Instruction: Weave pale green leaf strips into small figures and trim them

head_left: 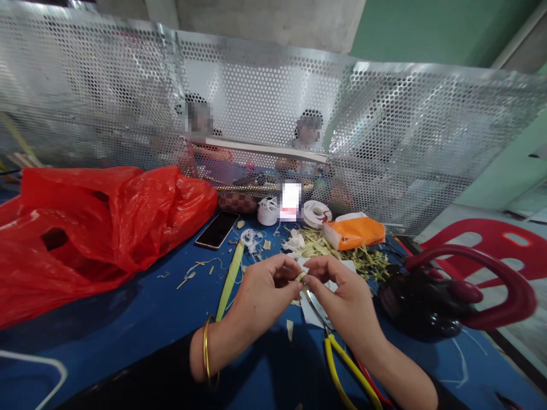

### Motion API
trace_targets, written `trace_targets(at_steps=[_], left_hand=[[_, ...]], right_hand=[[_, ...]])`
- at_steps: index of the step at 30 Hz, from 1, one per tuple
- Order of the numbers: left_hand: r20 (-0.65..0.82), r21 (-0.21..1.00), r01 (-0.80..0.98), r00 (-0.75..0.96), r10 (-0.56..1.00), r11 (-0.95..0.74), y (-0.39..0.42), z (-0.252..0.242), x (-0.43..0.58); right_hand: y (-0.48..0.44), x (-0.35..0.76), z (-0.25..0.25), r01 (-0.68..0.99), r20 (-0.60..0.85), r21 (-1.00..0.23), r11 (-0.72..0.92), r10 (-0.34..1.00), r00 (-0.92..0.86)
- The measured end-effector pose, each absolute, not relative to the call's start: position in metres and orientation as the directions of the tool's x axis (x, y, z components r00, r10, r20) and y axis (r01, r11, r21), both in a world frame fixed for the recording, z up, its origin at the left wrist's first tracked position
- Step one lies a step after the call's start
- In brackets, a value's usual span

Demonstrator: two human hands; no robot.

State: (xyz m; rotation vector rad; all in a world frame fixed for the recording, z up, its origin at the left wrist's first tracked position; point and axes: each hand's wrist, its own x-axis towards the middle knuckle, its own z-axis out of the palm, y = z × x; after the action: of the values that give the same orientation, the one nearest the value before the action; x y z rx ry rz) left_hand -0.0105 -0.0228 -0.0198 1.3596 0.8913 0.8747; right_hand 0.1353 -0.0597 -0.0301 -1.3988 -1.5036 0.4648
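Observation:
My left hand (264, 293) and my right hand (342, 293) meet above the blue table (141, 319), fingers pinched together on a small pale green strip (301, 277). A gold bangle (207, 352) circles my left wrist. Yellow-handled scissors (337, 364) lie under my right forearm, on a white sheet of paper (310, 310). A long pale green stalk (229, 280) lies just left of my left hand.
A big red plastic bag (98, 228) fills the left. A phone (217, 229), white thread spools (268, 210), an orange-and-white packet (354, 232), green scraps (363, 256) and a dark handbag with red handles (431, 302) lie around. A perforated metal screen (273, 114) stands behind, people beyond it.

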Motion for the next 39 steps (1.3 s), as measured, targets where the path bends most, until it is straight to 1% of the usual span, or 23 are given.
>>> trace_targets(at_steps=[5,13,16,20,25,32,36,39], left_hand=[[0.001,1.000,-0.029,0.408,0.913,0.012,-0.022,-0.019,-0.011],[0.016,0.999,0.022,0.397,0.918,-0.027,-0.019,-0.018,-0.014],[0.011,0.999,0.036,0.411,0.911,-0.028,-0.018,-0.019,-0.014],[0.014,0.999,0.036,0.418,0.908,-0.032,-0.018,-0.021,-0.014],[0.019,0.999,0.024,0.428,0.904,-0.033,-0.020,-0.020,-0.014],[-0.008,0.998,0.062,0.456,0.890,-0.023,-0.020,-0.021,-0.014],[0.001,0.999,0.047,0.471,0.882,-0.026,-0.020,-0.024,-0.015],[-0.020,0.999,0.039,0.464,0.885,0.002,-0.019,-0.025,-0.015]], right_hand=[[-0.061,0.135,-0.024,0.497,0.413,-0.817,0.291,0.897,0.154],[-0.064,0.137,-0.024,0.609,0.540,-0.690,0.390,0.838,0.075],[-0.064,0.137,-0.026,0.621,0.555,-0.671,0.405,0.830,0.058],[-0.062,0.137,-0.027,0.612,0.525,-0.700,0.368,0.846,0.091],[-0.057,0.138,-0.028,0.528,0.446,-0.796,0.297,0.877,0.180],[-0.052,0.140,-0.028,0.467,0.297,-0.854,0.228,0.952,0.079],[-0.052,0.139,-0.027,0.465,0.293,-0.856,0.229,0.954,0.069],[-0.051,0.137,-0.029,0.480,0.324,-0.839,0.256,0.944,0.063]])
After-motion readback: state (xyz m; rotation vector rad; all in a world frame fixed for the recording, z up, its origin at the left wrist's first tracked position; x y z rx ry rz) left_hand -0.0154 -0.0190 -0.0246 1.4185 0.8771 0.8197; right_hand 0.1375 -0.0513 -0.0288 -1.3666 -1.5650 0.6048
